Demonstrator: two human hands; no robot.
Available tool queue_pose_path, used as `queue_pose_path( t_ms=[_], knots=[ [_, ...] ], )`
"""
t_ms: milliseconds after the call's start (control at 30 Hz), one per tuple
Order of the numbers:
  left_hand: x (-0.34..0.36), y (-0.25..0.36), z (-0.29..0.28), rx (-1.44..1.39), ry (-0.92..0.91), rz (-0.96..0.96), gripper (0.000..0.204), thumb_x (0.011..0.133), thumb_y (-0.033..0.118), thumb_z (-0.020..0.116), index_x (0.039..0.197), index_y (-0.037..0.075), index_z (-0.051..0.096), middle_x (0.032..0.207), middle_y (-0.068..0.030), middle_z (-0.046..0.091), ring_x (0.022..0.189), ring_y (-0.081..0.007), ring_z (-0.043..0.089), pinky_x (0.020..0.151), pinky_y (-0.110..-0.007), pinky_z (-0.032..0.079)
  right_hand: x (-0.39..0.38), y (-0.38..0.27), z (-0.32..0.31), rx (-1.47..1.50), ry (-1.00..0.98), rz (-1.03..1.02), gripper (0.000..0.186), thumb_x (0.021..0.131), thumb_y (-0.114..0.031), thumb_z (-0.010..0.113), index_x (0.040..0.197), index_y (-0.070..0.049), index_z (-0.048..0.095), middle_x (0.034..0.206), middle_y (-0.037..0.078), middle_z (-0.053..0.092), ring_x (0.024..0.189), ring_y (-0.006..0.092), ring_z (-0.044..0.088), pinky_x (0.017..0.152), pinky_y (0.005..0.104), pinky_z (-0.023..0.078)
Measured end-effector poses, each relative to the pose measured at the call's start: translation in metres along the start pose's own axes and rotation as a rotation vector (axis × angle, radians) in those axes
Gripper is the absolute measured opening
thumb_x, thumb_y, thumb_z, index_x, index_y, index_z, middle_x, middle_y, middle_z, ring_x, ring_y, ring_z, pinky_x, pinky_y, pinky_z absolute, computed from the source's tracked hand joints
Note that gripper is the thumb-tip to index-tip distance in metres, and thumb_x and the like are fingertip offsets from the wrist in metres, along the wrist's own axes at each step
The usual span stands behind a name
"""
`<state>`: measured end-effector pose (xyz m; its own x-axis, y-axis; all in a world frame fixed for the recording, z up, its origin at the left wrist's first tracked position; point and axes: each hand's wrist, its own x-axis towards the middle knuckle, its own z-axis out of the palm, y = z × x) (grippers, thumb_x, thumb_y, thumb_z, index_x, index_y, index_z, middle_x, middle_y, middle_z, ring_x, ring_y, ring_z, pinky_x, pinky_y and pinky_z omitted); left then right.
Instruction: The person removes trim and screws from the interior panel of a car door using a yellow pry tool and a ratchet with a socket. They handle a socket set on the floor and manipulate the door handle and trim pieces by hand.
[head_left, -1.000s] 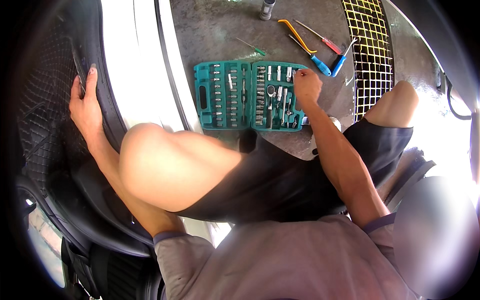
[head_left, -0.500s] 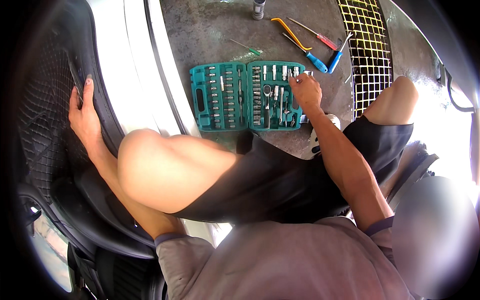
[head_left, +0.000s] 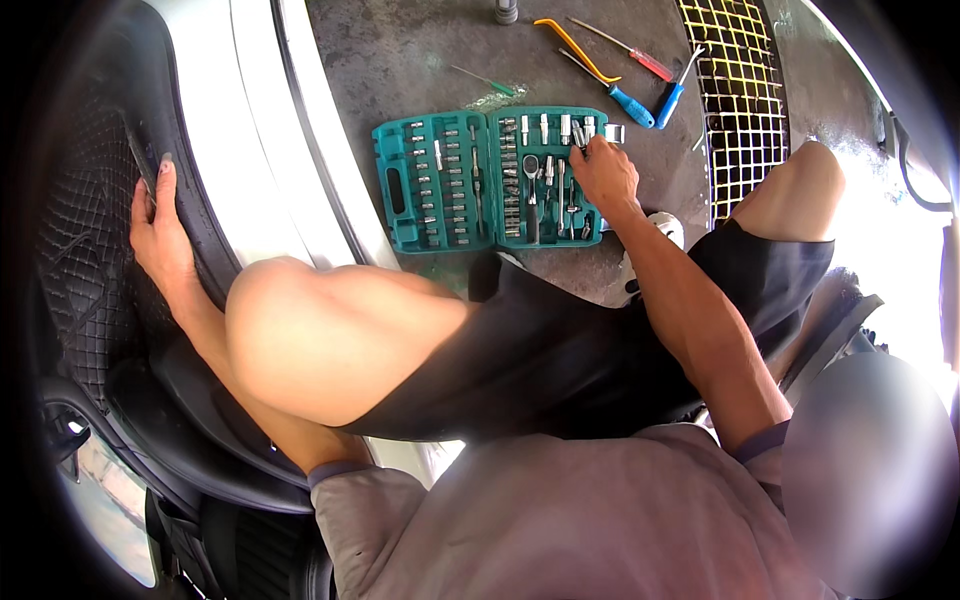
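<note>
Two bare hands: the left hand is over the car's edge at left; the right hand is at the far right part of the tool case.
Right hand: fingers bent and drawn narrow, tips among the sockets; whether one is pinched cannot be told.
Left hand: thumb parted from the fingers, lying along the dark trim; how firmly it grips cannot be told.
Tool case: green, unfolded flat on the floor, beyond the person's legs, its two halves side by side.
Left half: short bits in upright columns, with a handle slot near the left edge.
Right half: sockets along the far side, a ratchet with a dark handle in the middle.
Loose tools: beyond the case, a green screwdriver; farther right, a yellow hooked tool, a red screwdriver, a blue screwdriver and a blue forked tool.
Grate: yellow and white mesh, right of the loose tools.
Car side: white sill between trim and floor; black quilted mat at far left.
</note>
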<state>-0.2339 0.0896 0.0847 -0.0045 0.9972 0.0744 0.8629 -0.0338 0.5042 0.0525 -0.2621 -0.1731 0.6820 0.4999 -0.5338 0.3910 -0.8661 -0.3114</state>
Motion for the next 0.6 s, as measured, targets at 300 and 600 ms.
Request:
queue_pose_path(
  t_ms=[300,600],
  knots=[
    [-0.001,0.002,-0.001,0.051,0.01,0.007,0.082,0.086,0.052,0.073,0.14,-0.006,0.054,0.141,-0.0236,0.058,0.129,-0.0315,0.057,0.11,-0.036,0.041,0.002,-0.003,0.009,0.04,0.083,-0.033,0.035,0.094,-0.036,0.056,0.102,-0.002,0.058,0.105,0.021,0.069,0.095,0.0417,0.069,0.084,0.0531,0.053],
    [0.006,-0.009,-0.002,0.105,0.008,0.046,0.085,0.086,0.058,0.069,0.142,-0.003,0.053,0.143,-0.0249,0.055,0.133,-0.0338,0.054,0.112,-0.037,0.039,0.006,0.001,0.008,-0.001,0.048,-0.011,0.034,0.095,-0.036,0.058,0.109,-0.006,0.065,0.103,0.019,0.072,0.095,0.0402,0.069,0.084,0.0497,0.055]
  ],
)
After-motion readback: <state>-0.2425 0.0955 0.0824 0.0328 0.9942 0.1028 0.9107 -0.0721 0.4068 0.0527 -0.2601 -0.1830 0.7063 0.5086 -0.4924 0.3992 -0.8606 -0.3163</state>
